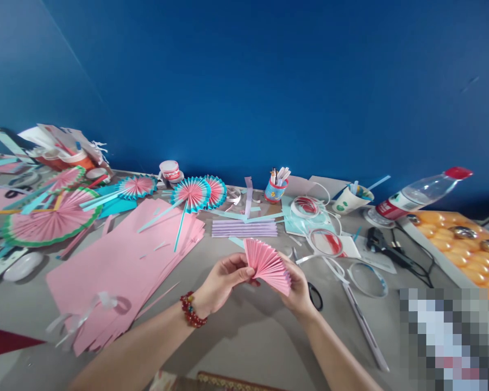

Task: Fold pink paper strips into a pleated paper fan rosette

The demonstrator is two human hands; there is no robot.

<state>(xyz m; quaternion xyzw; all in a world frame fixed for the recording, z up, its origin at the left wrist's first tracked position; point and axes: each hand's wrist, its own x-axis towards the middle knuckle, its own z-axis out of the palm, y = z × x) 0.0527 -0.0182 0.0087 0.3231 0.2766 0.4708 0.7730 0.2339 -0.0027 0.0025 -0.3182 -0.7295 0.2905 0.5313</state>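
Between my hands a pink pleated paper fan [267,265] is spread into part of a circle above the table. My left hand [230,276] pinches its gathered end with thumb and fingers. Around the fan's outer right side my right hand [297,285] is closed, its fingers mostly hidden behind the paper. A strip of folded lilac paper [244,228] lies flat just beyond the fan. By my right wrist rests the black handle of a pair of scissors [315,296], the rest of it largely covered by my hand.
Pink paper sheets [118,260] lie left, with finished blue-edged fans [191,194] behind. Toward the right are tape rolls [326,242], a hot glue gun [395,250], a grey utility knife [364,326], a paper cup [350,200] and a tilted-looking plastic bottle [415,196]. A pen cup [276,190] stands near the wall.
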